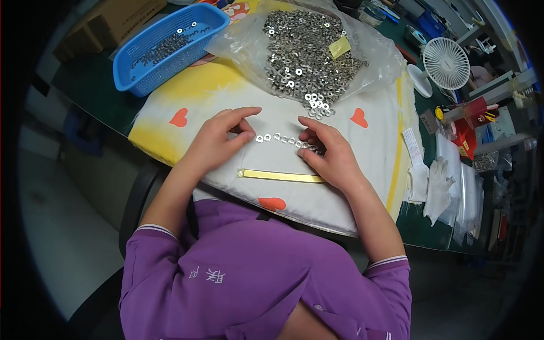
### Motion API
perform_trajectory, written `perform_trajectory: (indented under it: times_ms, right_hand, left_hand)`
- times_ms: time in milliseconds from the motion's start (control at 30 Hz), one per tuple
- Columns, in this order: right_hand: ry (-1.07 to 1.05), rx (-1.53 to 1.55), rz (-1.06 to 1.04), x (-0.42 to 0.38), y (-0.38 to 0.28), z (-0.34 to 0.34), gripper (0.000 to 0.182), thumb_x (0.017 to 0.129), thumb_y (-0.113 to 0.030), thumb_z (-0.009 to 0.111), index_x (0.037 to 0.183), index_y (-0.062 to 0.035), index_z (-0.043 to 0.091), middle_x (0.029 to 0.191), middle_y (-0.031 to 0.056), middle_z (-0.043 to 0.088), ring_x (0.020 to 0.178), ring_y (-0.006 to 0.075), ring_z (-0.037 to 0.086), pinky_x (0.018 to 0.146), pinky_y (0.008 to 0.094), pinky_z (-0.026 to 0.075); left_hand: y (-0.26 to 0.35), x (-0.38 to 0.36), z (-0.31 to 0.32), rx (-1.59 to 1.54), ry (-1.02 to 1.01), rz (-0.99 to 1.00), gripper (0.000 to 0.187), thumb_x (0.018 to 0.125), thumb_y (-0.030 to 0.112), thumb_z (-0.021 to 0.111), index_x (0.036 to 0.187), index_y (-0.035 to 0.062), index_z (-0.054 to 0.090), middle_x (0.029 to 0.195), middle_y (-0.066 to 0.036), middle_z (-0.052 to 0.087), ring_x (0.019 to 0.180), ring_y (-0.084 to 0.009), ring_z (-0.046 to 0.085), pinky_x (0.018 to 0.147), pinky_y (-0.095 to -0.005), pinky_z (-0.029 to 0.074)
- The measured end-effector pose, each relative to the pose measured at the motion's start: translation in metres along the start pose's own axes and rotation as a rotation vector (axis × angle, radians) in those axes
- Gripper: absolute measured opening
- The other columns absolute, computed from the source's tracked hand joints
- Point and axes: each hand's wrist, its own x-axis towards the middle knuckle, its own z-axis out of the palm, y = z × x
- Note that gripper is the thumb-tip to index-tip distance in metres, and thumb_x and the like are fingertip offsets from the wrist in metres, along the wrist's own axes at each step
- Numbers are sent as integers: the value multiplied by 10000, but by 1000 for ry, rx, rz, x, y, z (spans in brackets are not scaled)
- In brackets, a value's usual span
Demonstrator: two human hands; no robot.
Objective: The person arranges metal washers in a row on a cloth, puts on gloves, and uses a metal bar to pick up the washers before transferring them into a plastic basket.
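Observation:
Small metal washers [284, 139] lie in a slightly uneven row on the white padded cloth between my hands. My left hand [224, 136] is at the left end of this row, index finger stretched out and thumb apart from it, with nothing seen between them. At the right end is my right hand [331, 153], its index finger and thumb apart and its other fingers curled over the last washers, partly hiding them. A flat yellow strip [283, 175] lies nearer my body, its right end beside my right wrist. Beyond my hands, a heap of washers [309, 54] spreads on an open clear plastic bag [385, 54].
A blue basket [127, 85] with loose metal pieces stands at the back left, near a cardboard box [107, 25]. On the right are a small white fan [446, 63], a white glove [438, 190] and clear plastic bags [466, 195]. A yellow note [339, 47] lies on the heap.

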Motion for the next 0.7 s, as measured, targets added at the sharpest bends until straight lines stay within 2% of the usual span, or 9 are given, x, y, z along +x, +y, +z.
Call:
perform_trajectory:
  times_ms: [67, 133, 233, 300, 433, 567, 633, 667, 700]
  right_hand:
    - [4, 6, 8, 0, -1, 0, 525, 773, -75, 674, 1268, -114, 503, 987, 62, 613, 935, 214, 565, 833, 333, 483]
    - [8, 13, 16, 0, -2, 0, 522, 775, -78, 673, 1268, -112, 503, 985, 62, 614, 932, 214, 566, 833, 333, 482]
    - [12, 23, 21, 0, -1, 0, 518, 778, -85, 672, 1267, -108, 502, 978, 63, 615, 927, 214, 567, 835, 333, 480]
    - [-6, 35, 24, 0, 1, 0, 546, 787, -86, 677, 1300, -130, 494, 998, 64, 601, 916, 179, 561, 832, 303, 475]
    - [5, 12, -23, 0, 4, 1, 543, 791, -85, 672, 1301, -128, 490, 990, 65, 601, 912, 178, 562, 827, 300, 475]
    - [14, 22, -1, 0, 3, 0, 518, 789, -87, 664, 1279, -114, 498, 971, 65, 609, 907, 198, 567, 821, 319, 481]
    - [34, 27, -4, 1, 3, 1, 500, 782, -89, 661, 1258, -100, 508, 959, 63, 616, 909, 217, 568, 821, 333, 485]
    - [33, 33, -5, 1, 3, 1, 488, 789, -85, 649, 1257, -99, 509, 958, 62, 617, 907, 216, 569, 822, 333, 484]
    - [31, 40, -7, 1, 3, 1, 476, 796, -81, 637, 1255, -99, 511, 957, 62, 619, 906, 216, 569, 824, 333, 484]
  left_hand:
    - [-2, 2, 1, -47, 11, -52, 499, 775, -25, 619, 1256, 87, 545, 947, -65, 605, 897, -158, 581, 805, -278, 473]
    - [-5, 5, 2, 127, 49, 21, 509, 769, -28, 621, 1257, 94, 548, 962, -67, 604, 892, -155, 570, 804, -275, 465]
    - [-4, 5, 4, 74, 123, 44, 521, 764, -32, 621, 1261, 105, 547, 965, -60, 600, 894, -158, 558, 809, -274, 456]
    - [4, 0, -1, 76, 113, 30, 523, 762, -34, 621, 1261, 107, 546, 963, -56, 597, 897, -160, 553, 814, -274, 453]
    - [2, -4, -8, 109, 34, 23, 493, 762, -40, 622, 1233, 96, 564, 909, -55, 593, 887, -163, 555, 797, -274, 457]
    - [1, -3, -4, 250, 65, 103, 418, 774, 9, 621, 1181, 99, 595, 854, -79, 612, 882, -199, 567, 776, -317, 475]
    - [4, 0, -6, 205, 77, -24, 403, 774, -39, 614, 1161, 72, 610, 839, -71, 604, 882, -176, 571, 761, -283, 475]
    - [0, 3, -5, 206, 75, -20, 403, 774, -39, 614, 1161, 72, 610, 839, -71, 604, 882, -176, 571, 761, -283, 475]
    - [-5, 6, -3, 235, 109, 73, 420, 774, -39, 612, 1177, 77, 598, 873, -73, 609, 894, -183, 574, 782, -287, 475]
